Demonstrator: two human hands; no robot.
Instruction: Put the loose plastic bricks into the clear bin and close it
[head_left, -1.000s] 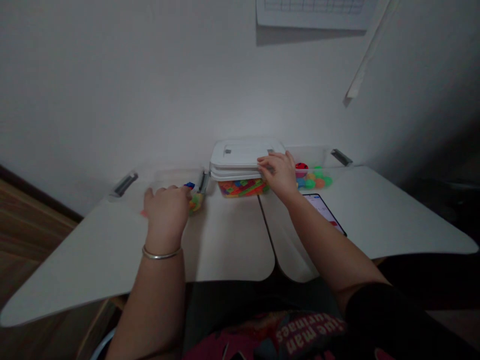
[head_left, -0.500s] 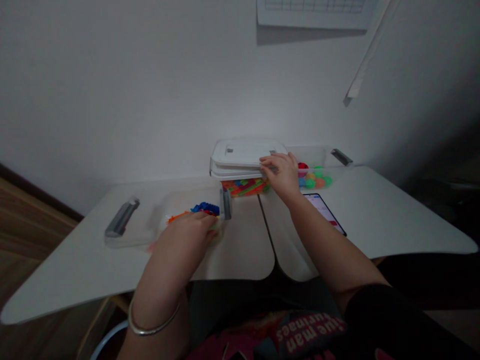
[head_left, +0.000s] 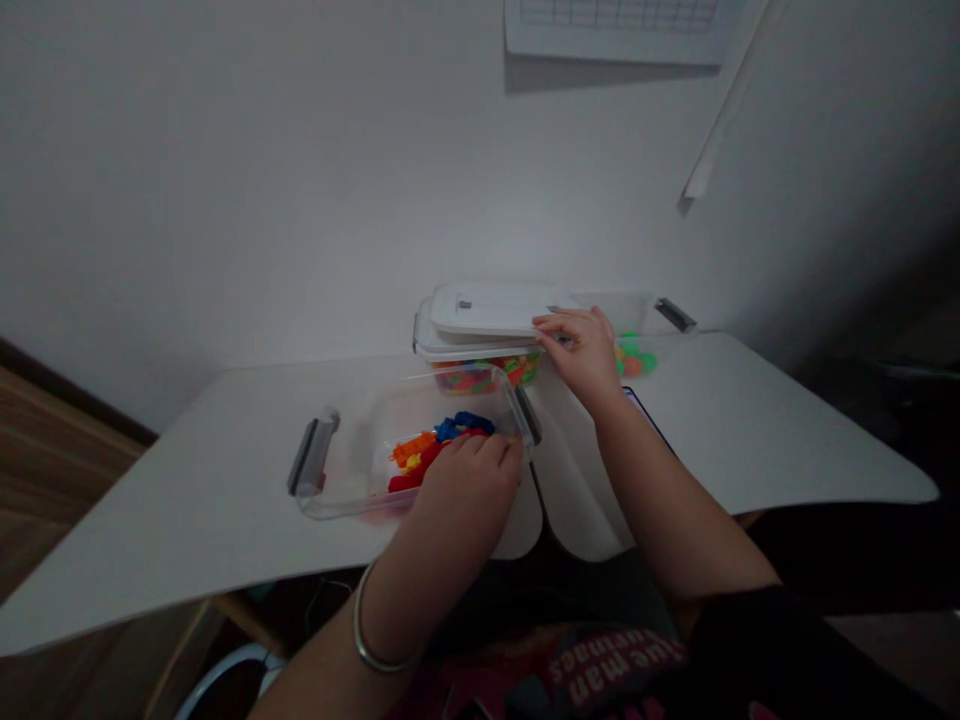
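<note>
My left hand (head_left: 472, 485) reaches over the near right side of a clear plastic box (head_left: 341, 505) with grey side clips. Its fingers curl over the box wall, and the fingertips are partly hidden. Orange, blue, yellow and red plastic toy pieces (head_left: 420, 455) lie inside that box. At the back, my right hand (head_left: 585, 355) pinches the right front edge of a white lid (head_left: 495, 308). This lid rests slightly askew on another lidded box (head_left: 472, 352), through whose clear wall colourful pieces show.
Behind my right hand stands a third clear box with a grey clip (head_left: 675, 314) and colourful balls (head_left: 634, 358). A phone (head_left: 645, 415) lies partly under my right forearm. Two white tables (head_left: 787, 430) meet at a gap. A wall rises behind.
The clear box with the toy pieces has slid right along with my left hand, closer to the lidded box. The upper white lid has shifted slightly right with my right hand.
</note>
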